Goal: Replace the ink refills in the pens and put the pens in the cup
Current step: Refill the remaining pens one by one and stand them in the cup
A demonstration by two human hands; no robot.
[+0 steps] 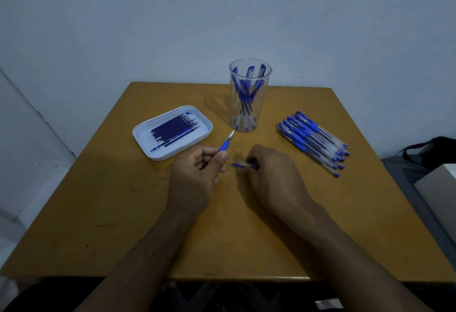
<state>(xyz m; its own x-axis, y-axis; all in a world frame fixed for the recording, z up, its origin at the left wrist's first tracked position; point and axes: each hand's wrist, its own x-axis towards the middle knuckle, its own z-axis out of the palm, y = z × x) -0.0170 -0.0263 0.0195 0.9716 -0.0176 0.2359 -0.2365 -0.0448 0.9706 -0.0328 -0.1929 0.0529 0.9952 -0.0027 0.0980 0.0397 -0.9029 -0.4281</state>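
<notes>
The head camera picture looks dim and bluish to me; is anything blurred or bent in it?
Head view: dim, cool light, brightest toward the cup, which casts a soft shadow to its left on the table; the small blue piece in the right hand is motion-blurred, while the pen in the left hand stays sharp; wide-angle lens splays the table edges.

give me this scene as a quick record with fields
left hand: grips pen, tip up and away
right hand: fingers curled on a small blue piece, blurred
cup: upright, clear, pens inside
tray: white, left of cup, holds refills
pile: capped pens, right of cup
table: brown
</notes>
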